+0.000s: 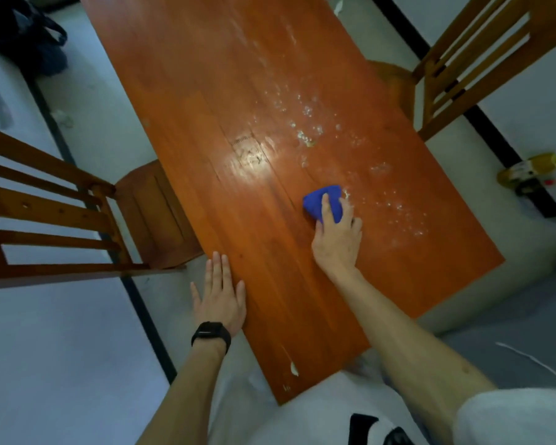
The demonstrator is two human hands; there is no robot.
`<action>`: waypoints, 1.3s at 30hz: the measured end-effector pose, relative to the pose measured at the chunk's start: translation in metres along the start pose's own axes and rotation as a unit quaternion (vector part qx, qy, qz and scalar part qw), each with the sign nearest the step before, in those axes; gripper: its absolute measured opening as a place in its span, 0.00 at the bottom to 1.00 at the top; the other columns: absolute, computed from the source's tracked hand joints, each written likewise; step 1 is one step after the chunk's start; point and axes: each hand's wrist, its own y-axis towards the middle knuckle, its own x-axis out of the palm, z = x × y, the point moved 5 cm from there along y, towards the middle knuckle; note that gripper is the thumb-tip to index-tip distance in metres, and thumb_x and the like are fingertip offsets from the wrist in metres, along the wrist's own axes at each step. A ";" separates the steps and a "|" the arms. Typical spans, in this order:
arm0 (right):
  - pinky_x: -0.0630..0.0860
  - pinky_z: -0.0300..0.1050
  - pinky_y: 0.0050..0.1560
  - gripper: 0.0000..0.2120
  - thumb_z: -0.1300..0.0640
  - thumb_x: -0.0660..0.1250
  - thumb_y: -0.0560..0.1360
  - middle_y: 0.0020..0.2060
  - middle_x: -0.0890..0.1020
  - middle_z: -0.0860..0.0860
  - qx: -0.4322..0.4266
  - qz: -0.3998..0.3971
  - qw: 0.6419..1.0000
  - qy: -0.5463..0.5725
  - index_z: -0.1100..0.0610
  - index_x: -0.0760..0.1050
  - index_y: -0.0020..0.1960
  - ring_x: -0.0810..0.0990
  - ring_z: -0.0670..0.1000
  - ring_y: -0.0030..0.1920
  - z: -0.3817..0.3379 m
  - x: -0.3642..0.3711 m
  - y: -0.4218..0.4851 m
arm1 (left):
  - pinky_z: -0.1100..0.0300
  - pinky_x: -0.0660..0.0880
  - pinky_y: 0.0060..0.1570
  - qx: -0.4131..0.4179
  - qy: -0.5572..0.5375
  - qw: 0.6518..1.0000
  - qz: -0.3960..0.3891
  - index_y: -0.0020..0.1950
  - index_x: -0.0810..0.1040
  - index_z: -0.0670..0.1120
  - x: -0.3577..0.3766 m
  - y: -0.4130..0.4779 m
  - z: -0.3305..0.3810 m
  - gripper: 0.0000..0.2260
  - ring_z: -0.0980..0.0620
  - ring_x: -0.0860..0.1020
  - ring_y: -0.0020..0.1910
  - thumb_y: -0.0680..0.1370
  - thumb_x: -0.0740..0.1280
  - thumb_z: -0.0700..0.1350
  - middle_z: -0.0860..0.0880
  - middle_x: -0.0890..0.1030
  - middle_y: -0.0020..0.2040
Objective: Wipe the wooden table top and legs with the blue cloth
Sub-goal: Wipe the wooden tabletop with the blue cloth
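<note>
A person's right hand [337, 239] is gripping a bunched blue cloth [316, 200], fingers curled over it, just toward 3 o'clock of centre on the glossy, plank-grained wooden table [206, 91]. White specks [308, 110] are lying from the cloth's 12 to 4 o'clock. The left hand [220, 300], fingers straight, is resting flat at 7 o'clock against the table's edge.

R hand [336, 239] pressing blue cloth [321, 200] on wooden table [206, 91], L hand [220, 297] flat at table edge, droplets [308, 123] ahead
</note>
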 end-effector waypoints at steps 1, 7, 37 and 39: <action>0.71 0.55 0.61 0.28 0.50 0.59 0.81 0.75 0.61 0.56 -0.057 -0.009 0.998 0.008 0.47 0.56 0.79 0.68 0.60 0.62 -0.015 0.004 -0.018 | 0.43 0.40 0.76 -0.004 -0.001 1.000 0.004 0.77 0.30 0.52 0.003 0.000 0.001 0.28 0.55 0.32 0.76 0.83 0.41 0.60 0.54 0.29 0.76; 0.73 0.54 0.53 0.36 0.56 0.66 0.73 0.75 0.64 0.54 -0.401 -0.108 0.909 -0.022 0.45 0.59 0.77 0.71 0.60 0.59 -0.022 0.038 -0.088 | 0.42 0.41 0.76 -0.017 0.024 1.000 0.009 0.77 0.32 0.51 0.001 0.001 0.003 0.30 0.54 0.35 0.77 0.82 0.43 0.60 0.53 0.31 0.77; 0.72 0.53 0.52 0.33 0.60 0.64 0.74 0.75 0.65 0.52 -0.189 -0.045 0.979 -0.060 0.43 0.61 0.76 0.72 0.61 0.60 0.200 -0.037 0.015 | 0.41 0.41 0.76 -0.051 -0.007 0.998 -0.039 0.78 0.32 0.57 0.055 -0.029 0.168 0.34 0.45 0.33 0.77 0.80 0.47 0.67 0.51 0.29 0.77; 0.70 0.55 0.56 0.29 0.56 0.60 0.79 0.77 0.62 0.51 -0.022 -0.019 0.999 -0.023 0.45 0.59 0.78 0.69 0.61 0.61 0.241 -0.063 0.046 | 0.40 0.40 0.76 -0.063 -0.005 0.997 -0.053 0.76 0.29 0.57 0.059 -0.030 0.170 0.36 0.44 0.32 0.77 0.79 0.47 0.68 0.51 0.27 0.76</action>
